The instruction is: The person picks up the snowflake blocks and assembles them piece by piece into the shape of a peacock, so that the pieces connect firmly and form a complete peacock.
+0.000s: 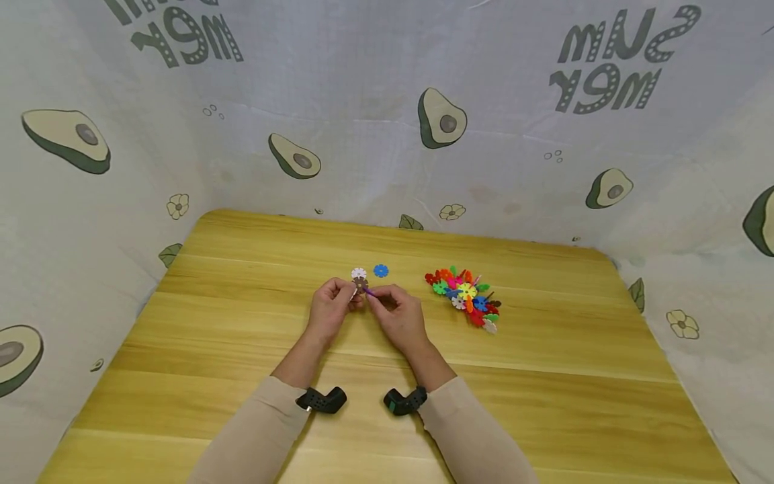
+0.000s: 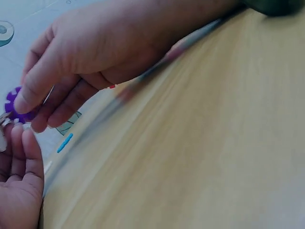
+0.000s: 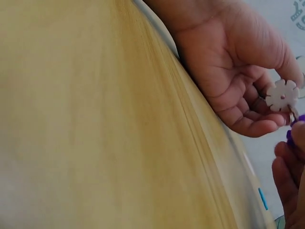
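- Avocado-printed cloth (image 1: 387,134) hangs behind and to both sides of a pale wooden table (image 1: 242,349) with a smooth, streaky grain.
- My left hand (image 1: 331,310) pinches a white snowflake disc (image 3: 282,96) by its rim, thumb on one side and curled fingers on the other; it is held just above the table's middle.
- My right hand (image 1: 396,316) pinches a purple disc (image 2: 14,106) between thumb and fingertips, its edge brought right against the white one. I cannot tell whether the notches have already locked.
- These discs look like thin, stiff plastic: flat, round, notched all around like a flower, with a small hole in the centre. I judge them very light and a bit slick, so they could twist or pop out of a loose pinch.
- Best hold, I think, is on the flat faces near the edge, leaving free the notch that must meet the other piece.
- Beyond my fingers lie a second white disc (image 1: 359,273) and a blue disc (image 1: 380,271), just beside each other on the wood.
- To my right, well apart from my hands, sits a heap of coloured discs (image 1: 464,296), red, green, yellow, orange and blue, loosely tangled.
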`<action>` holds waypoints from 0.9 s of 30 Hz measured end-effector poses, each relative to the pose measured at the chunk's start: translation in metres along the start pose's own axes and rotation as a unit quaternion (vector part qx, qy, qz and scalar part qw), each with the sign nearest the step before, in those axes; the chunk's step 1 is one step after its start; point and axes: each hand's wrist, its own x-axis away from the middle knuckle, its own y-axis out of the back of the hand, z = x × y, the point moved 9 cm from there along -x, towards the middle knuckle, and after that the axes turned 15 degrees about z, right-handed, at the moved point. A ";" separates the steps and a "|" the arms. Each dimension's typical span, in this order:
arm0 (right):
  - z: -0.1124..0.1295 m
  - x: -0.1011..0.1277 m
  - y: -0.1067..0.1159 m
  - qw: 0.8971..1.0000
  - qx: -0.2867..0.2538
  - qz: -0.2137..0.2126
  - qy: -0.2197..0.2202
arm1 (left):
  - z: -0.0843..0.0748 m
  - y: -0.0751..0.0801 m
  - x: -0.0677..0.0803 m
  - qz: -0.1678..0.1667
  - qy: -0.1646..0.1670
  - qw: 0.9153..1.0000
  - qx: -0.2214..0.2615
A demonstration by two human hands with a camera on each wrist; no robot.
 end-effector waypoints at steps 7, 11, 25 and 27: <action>-0.010 -0.015 -0.016 0.960 0.254 0.093 -0.067 | -0.003 0.008 0.003 -0.040 -0.023 0.993 0.111; -0.016 -0.022 -0.032 0.915 0.355 0.169 -0.093 | -0.005 0.005 0.004 -0.020 -0.025 0.994 0.107; 0.005 -0.003 -0.013 0.931 0.358 0.061 -0.037 | -0.005 -0.004 0.003 0.037 -0.014 0.998 0.040; 0.007 0.003 -0.010 0.940 0.334 0.054 -0.031 | -0.006 -0.006 0.003 0.045 -0.010 0.999 0.010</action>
